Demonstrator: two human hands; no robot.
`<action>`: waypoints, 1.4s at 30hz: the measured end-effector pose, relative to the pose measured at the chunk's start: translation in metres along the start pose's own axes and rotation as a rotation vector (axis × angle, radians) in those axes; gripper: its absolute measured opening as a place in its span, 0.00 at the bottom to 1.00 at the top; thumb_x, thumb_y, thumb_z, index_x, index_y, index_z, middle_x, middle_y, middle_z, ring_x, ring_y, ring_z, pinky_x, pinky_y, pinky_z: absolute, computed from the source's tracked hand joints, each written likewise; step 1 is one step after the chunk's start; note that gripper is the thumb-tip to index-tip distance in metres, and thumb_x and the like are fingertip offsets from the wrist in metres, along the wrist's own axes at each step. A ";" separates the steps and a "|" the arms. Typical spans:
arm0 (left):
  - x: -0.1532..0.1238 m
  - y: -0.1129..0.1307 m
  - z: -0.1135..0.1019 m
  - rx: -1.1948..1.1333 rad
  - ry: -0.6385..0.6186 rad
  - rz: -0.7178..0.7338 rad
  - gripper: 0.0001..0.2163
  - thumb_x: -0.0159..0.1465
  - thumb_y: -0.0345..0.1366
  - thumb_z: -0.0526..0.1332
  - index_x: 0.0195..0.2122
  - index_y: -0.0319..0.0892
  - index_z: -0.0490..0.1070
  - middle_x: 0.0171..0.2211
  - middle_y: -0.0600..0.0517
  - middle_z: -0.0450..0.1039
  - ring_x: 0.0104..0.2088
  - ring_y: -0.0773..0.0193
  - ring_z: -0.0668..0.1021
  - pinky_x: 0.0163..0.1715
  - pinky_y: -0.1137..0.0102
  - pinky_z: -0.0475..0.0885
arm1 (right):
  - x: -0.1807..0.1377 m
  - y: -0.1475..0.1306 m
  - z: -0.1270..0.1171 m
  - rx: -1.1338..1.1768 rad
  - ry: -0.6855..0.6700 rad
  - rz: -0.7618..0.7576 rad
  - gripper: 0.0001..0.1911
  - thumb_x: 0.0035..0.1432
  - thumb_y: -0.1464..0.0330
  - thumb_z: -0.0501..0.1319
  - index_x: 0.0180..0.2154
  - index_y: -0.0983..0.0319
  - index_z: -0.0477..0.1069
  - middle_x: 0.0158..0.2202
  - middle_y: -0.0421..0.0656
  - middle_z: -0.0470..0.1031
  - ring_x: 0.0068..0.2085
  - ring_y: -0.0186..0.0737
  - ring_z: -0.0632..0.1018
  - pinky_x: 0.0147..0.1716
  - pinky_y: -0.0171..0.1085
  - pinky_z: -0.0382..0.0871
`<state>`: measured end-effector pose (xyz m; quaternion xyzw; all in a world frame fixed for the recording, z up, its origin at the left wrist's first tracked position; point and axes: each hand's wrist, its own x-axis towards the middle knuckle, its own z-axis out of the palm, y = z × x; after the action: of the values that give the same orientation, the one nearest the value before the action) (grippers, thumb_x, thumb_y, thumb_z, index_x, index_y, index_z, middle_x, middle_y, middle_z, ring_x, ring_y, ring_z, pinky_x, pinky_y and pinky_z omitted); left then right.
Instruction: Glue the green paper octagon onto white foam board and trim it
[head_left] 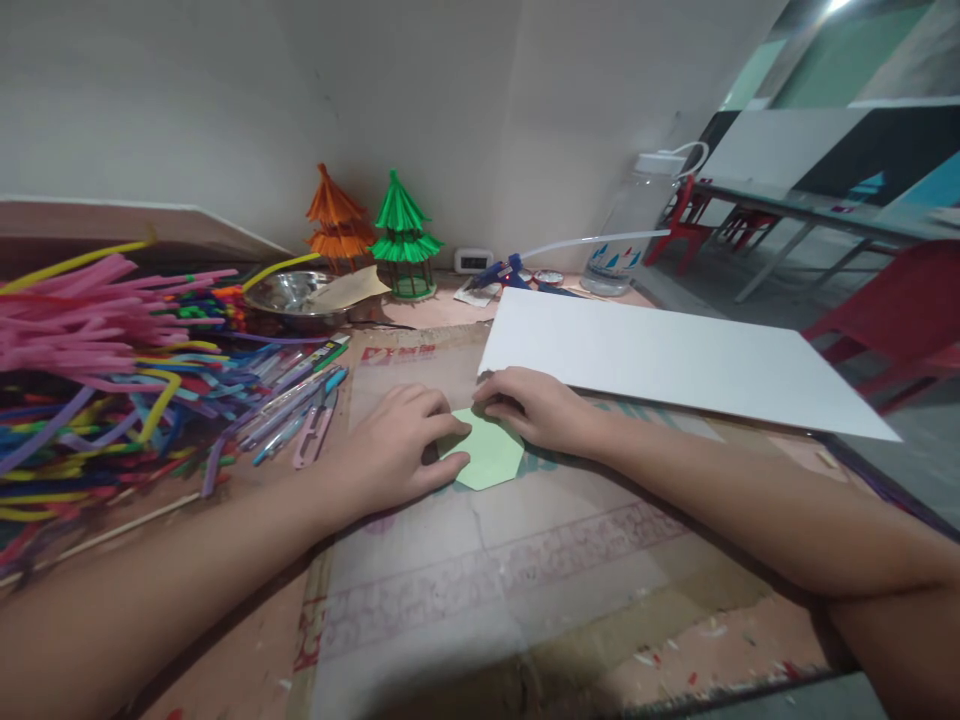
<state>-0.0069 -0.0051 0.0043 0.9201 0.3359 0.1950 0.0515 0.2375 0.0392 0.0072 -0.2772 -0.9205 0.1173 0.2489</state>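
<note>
A pale green card (489, 455), apparently hexagonal, lies flat on the worktop (450, 590).

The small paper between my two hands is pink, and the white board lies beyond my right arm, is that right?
Not quite: the small paper is pale green, not pink, as the head view shows. It does lie between your left hand and right hand, with the white board beyond your right arm.
</note>
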 end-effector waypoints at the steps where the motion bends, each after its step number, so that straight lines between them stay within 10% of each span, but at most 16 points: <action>1: 0.000 0.000 0.000 0.004 -0.004 -0.001 0.13 0.69 0.43 0.61 0.45 0.41 0.79 0.37 0.47 0.71 0.42 0.52 0.74 0.47 0.57 0.68 | 0.001 0.001 0.001 -0.021 -0.002 0.008 0.08 0.66 0.73 0.58 0.43 0.62 0.75 0.40 0.48 0.81 0.42 0.44 0.79 0.42 0.42 0.73; 13: -0.005 0.001 0.002 0.158 0.138 0.185 0.15 0.72 0.41 0.57 0.32 0.41 0.77 0.26 0.51 0.75 0.29 0.59 0.76 0.33 0.63 0.64 | -0.006 -0.005 -0.003 0.203 0.194 0.162 0.08 0.66 0.70 0.60 0.47 0.61 0.72 0.44 0.45 0.82 0.41 0.39 0.81 0.42 0.39 0.75; 23: -0.006 0.000 0.004 0.200 0.147 0.241 0.14 0.73 0.40 0.56 0.38 0.42 0.79 0.24 0.52 0.76 0.26 0.60 0.77 0.30 0.65 0.64 | -0.007 -0.014 -0.003 0.425 -0.035 0.095 0.07 0.73 0.69 0.50 0.49 0.60 0.62 0.58 0.54 0.75 0.56 0.43 0.78 0.53 0.47 0.72; 42: 0.000 0.005 -0.004 0.020 0.010 -0.080 0.16 0.66 0.42 0.62 0.50 0.38 0.73 0.41 0.45 0.76 0.43 0.50 0.77 0.44 0.57 0.70 | -0.004 -0.013 -0.006 0.374 0.105 0.254 0.05 0.68 0.65 0.56 0.44 0.60 0.65 0.35 0.41 0.77 0.36 0.38 0.76 0.37 0.38 0.69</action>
<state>-0.0056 -0.0095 0.0087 0.9054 0.3745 0.1942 0.0483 0.2380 0.0266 0.0154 -0.3456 -0.8262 0.3017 0.3269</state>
